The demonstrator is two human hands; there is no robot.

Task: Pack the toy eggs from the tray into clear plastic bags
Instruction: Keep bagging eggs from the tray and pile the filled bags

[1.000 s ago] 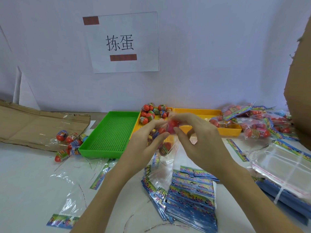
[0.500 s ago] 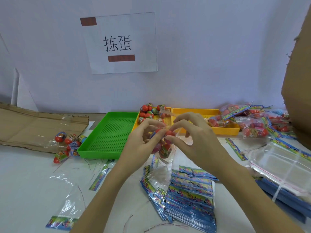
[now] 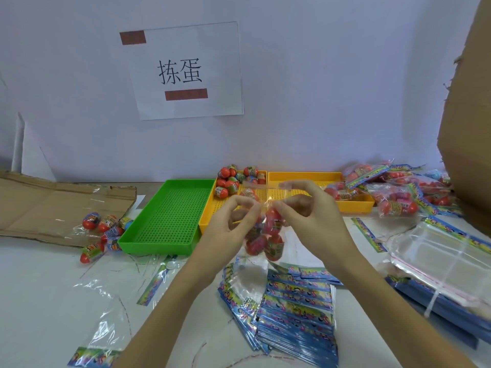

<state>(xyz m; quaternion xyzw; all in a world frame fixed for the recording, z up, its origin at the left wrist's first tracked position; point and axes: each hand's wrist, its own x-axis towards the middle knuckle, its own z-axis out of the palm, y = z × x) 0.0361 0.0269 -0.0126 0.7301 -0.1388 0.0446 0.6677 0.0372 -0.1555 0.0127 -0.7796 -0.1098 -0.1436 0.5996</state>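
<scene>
Clear plastic bag [image 3: 263, 235] of red toy eggs hanging above white surface [image 3: 39, 288], mouth pinched in left hand [image 3: 233, 224] and right hand [image 3: 305, 211] grips; likely sealing: press strip evenly edge to edge, keeping eggs low, clear of seal.

I see both hands raised over the desk [image 3: 39, 301], pinching the top of a clear bag [image 3: 265, 235] between them: left hand [image 3: 228, 229] on its left edge, right hand [image 3: 310, 219] on its right. The bag hangs down holding several red eggs [image 3: 275, 244]. Behind them sit a green tray [image 3: 170, 216] and, touching its right side, a yellow tray [image 3: 318, 176] with loose eggs [image 3: 233, 179] piled at its far left corner. Filled bags [image 3: 393, 192] lie to the right, and a stack of blue cards [image 3: 297, 314] lies below the hands. A paper sign [image 3: 186, 70] is on the wall.
</scene>
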